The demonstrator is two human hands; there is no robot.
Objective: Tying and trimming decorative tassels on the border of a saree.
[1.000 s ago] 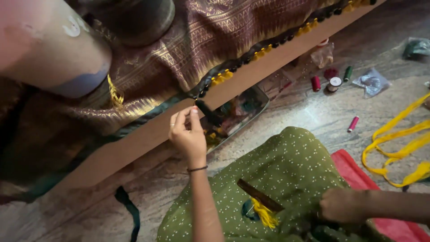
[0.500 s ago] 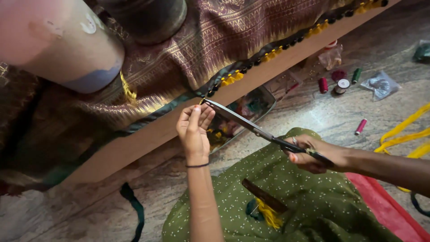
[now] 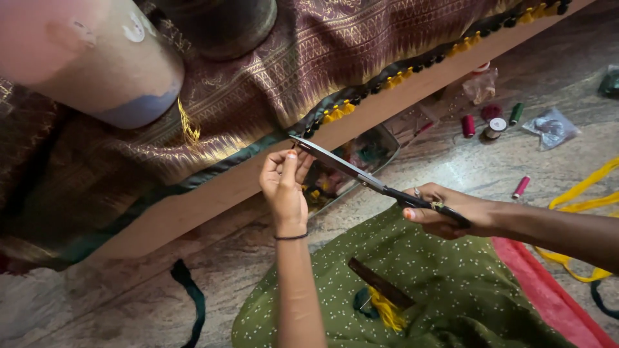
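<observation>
Thread spools (image 3: 485,122) and clear plastic bags (image 3: 550,127) lie on the stone floor (image 3: 451,167) near yellow ribbon (image 3: 583,193).

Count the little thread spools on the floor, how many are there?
4, maybe more hidden. A dark red spool, a white-topped spool and a green spool cluster near the wooden board; a pink spool lies alone, closer to the right hand.

The pink pillar (image 3: 77,58) at upper left ran off the top and left edges. The dark pot (image 3: 219,22) beside it was cut by the top edge. The scissors (image 3: 361,177) handles sat hidden inside the right hand (image 3: 451,212), whose arm left the right edge. What the left hand (image 3: 284,187) pinched was too small to tell. The tray (image 3: 380,145) contents at center were blurred.
</observation>
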